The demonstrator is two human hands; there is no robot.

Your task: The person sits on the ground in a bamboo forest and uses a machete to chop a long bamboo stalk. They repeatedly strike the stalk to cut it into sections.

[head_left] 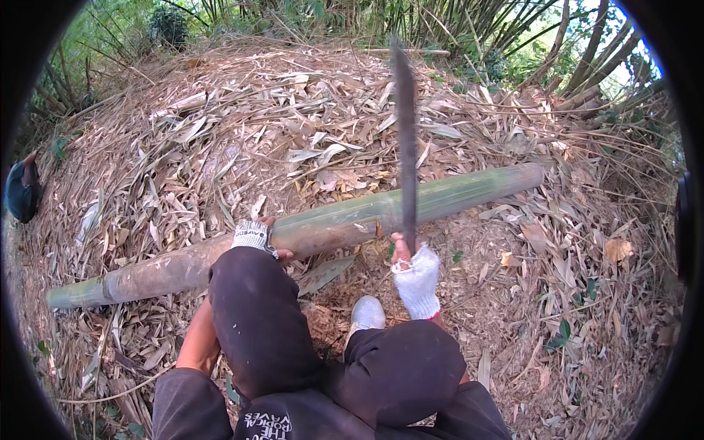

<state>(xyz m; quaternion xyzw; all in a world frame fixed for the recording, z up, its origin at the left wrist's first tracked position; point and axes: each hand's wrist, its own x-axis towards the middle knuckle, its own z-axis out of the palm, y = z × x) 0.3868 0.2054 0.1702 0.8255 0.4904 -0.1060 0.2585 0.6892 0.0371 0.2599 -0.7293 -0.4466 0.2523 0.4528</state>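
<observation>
A thick green and brown bamboo pole (334,226) lies across the ground in front of me, its right end farther off than its left. My left hand (257,236), in a pale fingerless glove, is wrapped round the pole near its middle, partly hidden behind my knee. In my right hand (416,275), gloved in white, I hold a machete (405,139) by its handle. Its long dark blade points up and away and looks slightly blurred. In the picture the blade crosses in front of the pole; whether it touches cannot be told.
Dry bamboo leaves and husks (315,110) cover the ground. Bamboo stems (506,29) stand along the far edge. A dark blue object (22,192) sits at the far left. My bent knees (257,315) and a light shoe (367,314) are close to the pole.
</observation>
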